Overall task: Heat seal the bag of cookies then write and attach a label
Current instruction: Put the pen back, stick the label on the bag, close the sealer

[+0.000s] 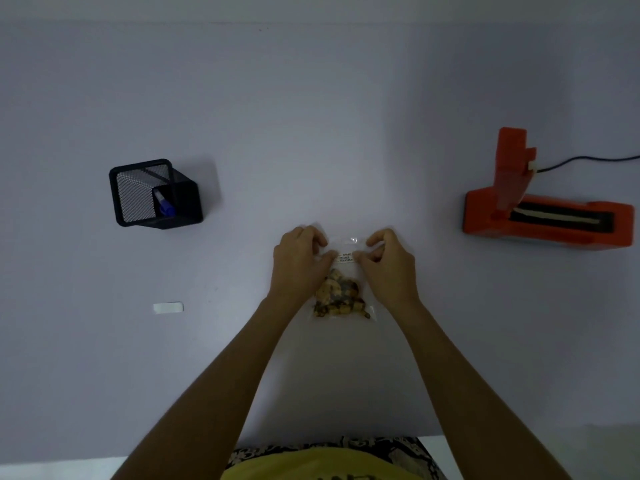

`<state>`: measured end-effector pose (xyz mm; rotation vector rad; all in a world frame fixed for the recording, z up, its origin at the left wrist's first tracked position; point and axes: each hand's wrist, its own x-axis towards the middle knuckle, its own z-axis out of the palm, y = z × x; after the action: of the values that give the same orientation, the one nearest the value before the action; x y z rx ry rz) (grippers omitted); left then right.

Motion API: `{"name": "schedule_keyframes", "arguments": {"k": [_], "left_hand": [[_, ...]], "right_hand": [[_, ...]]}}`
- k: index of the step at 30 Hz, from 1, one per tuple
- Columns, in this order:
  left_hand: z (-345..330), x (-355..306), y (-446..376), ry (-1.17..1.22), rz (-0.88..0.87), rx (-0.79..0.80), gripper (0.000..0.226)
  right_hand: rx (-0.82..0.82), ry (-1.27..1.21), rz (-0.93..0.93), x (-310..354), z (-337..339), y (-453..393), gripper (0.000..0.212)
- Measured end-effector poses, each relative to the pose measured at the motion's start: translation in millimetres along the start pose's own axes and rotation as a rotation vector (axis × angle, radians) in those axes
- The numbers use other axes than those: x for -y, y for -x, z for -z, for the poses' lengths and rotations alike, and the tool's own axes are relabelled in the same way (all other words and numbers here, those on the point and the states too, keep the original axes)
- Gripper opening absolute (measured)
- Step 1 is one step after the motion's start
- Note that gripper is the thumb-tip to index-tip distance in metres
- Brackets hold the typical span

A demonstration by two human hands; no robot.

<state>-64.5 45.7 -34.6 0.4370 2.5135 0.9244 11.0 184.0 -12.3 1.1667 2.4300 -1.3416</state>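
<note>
A clear bag of cookies point(341, 296) lies flat on the table in front of me, cookies bunched at its near end. A small white label point(345, 257) with writing sits on the bag's upper part. My left hand point(299, 261) presses on the label's left end and the bag's left side. My right hand point(389, 263) presses on the label's right end with thumb and fingertips. An orange heat sealer point(540, 206) stands at the right with its arm raised. A blue pen point(164, 204) rests in a black mesh holder point(156, 194) at the left.
A small white strip of backing paper point(168, 307) lies on the table to the left of the bag. The sealer's black cord point(588, 159) runs off the right edge. The table's near edge point(138, 460) is close to my body.
</note>
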Motion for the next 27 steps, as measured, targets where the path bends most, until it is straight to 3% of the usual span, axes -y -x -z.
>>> {"name": "schedule_keyframes", "arguments": {"k": [4,12,18,27], "left_hand": [[-1,0,3,-0.075,-0.036,-0.019,0.039],[4,-6,-10,0.006,0.103,0.076,0.027],[1,-11,-9,-0.061,0.108,0.042,0.037],[20,1,-1,0.171,0.078,0.169,0.024]], "right_hand": [[0.020,-0.007,0.000,-1,2,0,0.024],[0.083,0.000,-0.026,-3,3,-6,0.019],[0.088,0.012,-0.026,-1,1,-5,0.023],[0.149,-0.006,-0.033,-5,4,-5,0.025]]}}
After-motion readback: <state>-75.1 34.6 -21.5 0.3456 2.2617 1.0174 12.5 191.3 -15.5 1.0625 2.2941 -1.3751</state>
